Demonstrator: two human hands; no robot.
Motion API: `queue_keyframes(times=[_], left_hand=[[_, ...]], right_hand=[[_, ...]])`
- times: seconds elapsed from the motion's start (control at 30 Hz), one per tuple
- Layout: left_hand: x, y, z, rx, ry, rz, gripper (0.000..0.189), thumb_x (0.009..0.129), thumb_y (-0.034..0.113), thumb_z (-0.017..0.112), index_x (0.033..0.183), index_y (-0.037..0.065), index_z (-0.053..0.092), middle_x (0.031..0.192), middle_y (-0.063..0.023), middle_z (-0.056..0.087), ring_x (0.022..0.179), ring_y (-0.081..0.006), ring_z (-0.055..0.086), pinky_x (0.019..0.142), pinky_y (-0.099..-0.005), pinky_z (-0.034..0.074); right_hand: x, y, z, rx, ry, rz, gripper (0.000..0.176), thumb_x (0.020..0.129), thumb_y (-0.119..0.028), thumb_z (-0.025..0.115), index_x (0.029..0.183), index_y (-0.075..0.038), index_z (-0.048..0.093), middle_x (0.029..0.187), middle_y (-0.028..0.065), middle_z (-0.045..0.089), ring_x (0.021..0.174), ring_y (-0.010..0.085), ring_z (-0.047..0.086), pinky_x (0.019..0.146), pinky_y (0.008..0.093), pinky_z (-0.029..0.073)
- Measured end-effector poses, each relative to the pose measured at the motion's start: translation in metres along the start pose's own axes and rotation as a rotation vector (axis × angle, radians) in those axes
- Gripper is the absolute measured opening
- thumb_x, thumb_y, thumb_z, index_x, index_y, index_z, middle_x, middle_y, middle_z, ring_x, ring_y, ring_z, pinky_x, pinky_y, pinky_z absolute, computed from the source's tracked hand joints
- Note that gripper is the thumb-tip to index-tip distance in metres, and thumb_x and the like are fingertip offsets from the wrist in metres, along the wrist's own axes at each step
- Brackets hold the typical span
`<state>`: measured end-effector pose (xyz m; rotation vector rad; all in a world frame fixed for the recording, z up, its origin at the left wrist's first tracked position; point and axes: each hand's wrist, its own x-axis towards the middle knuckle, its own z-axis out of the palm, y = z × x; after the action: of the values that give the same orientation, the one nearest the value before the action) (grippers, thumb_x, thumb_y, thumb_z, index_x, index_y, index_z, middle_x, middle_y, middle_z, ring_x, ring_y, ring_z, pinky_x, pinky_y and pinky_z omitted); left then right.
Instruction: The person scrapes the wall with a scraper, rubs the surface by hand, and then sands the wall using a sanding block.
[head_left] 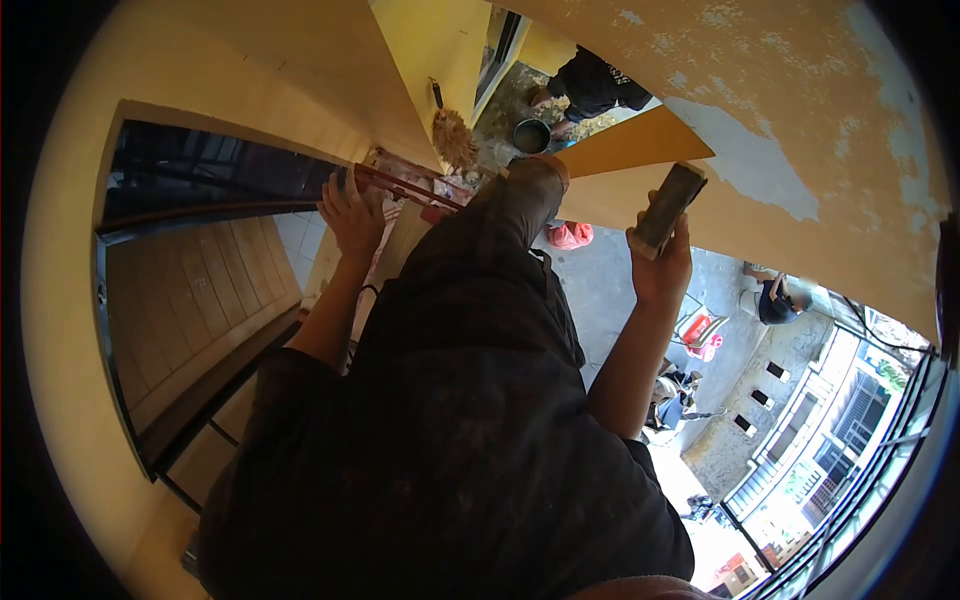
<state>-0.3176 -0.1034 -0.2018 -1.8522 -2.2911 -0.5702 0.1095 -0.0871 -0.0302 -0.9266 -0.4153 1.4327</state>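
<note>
My right hand is raised beside the wall, its fingers wrapped round a sanding block with a dark, worn face. Close to the block, the yellow-orange wall shows pale patches of worn paint. On the other side, my left hand rests at the edge of the dark window opening, near a reddish-brown bar. Its fingers are stretched out and slightly apart, and I see nothing held in them.
My bent knee is between my hands. A feather duster hangs on the yellow wall. Far below, a person in dark clothes stands by a bucket. Another person is at the right, beyond a red plastic bag.
</note>
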Motion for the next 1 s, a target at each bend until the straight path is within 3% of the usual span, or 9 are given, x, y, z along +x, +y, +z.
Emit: queue_keyframes(times=[0.1,0.23,0.3,0.6,0.87,1.0], left_hand=[[0.001,0.006,0.001,0.091,-0.093,-0.031,0.066,0.088,0.038,0.055,0.143,0.007,0.038,0.146,-0.0188,0.034,0.137,-0.0384,0.030,0.105,-0.0649,0.024],[-0.001,0.007,-0.001,0.097,-0.154,-0.045,0.068,0.086,0.037,0.055,0.145,0.010,0.035,0.148,-0.0177,0.034,0.137,-0.0380,0.032,0.105,-0.0636,0.025],[-0.002,0.004,-0.001,0.057,-0.145,-0.053,0.068,0.085,0.035,0.054,0.145,0.010,0.034,0.148,-0.0181,0.034,0.137,-0.0381,0.032,0.105,-0.0627,0.025],[-0.010,0.001,0.000,-0.035,0.005,-0.189,0.064,0.084,0.027,0.051,0.143,0.006,0.036,0.145,-0.0206,0.035,0.135,-0.0407,0.033,0.106,-0.0627,0.024],[-0.013,-0.002,0.003,-0.082,0.099,-0.201,0.056,0.083,0.022,0.051,0.135,0.002,0.043,0.127,-0.0213,0.051,0.116,-0.0355,0.050,0.098,-0.0476,0.035],[-0.015,-0.003,0.003,-0.094,0.091,-0.250,0.055,0.083,0.022,0.051,0.134,0.001,0.043,0.124,-0.0219,0.053,0.114,-0.0358,0.050,0.099,-0.0463,0.035]], right_hand=[[-0.005,0.001,-0.016,0.047,-0.003,0.101,0.043,0.103,-0.031,0.040,0.134,-0.002,0.043,0.123,0.0141,0.057,0.103,0.0203,0.059,0.085,0.0357,0.051],[0.002,0.009,-0.022,0.054,-0.007,0.197,0.041,0.102,-0.028,0.043,0.134,-0.003,0.043,0.123,0.0148,0.057,0.101,0.0207,0.059,0.081,0.0354,0.051],[0.009,0.016,-0.018,0.037,0.045,0.261,0.042,0.103,-0.031,0.040,0.136,-0.004,0.043,0.124,0.0145,0.058,0.093,0.0234,0.064,0.071,0.0382,0.053],[0.055,0.025,0.036,-0.214,-0.168,0.386,0.043,0.101,-0.031,0.045,0.134,-0.003,0.043,0.122,0.0149,0.059,0.095,0.0206,0.063,0.075,0.0350,0.055],[0.073,0.038,0.070,-0.263,-0.280,0.473,0.039,0.102,-0.026,0.045,0.132,-0.001,0.043,0.119,0.0158,0.059,0.097,0.0202,0.062,0.085,0.0349,0.052],[0.083,0.060,0.069,-0.279,-0.320,0.567,0.038,0.101,-0.023,0.046,0.131,0.000,0.044,0.117,0.0158,0.060,0.097,0.0208,0.062,0.085,0.0353,0.052]])
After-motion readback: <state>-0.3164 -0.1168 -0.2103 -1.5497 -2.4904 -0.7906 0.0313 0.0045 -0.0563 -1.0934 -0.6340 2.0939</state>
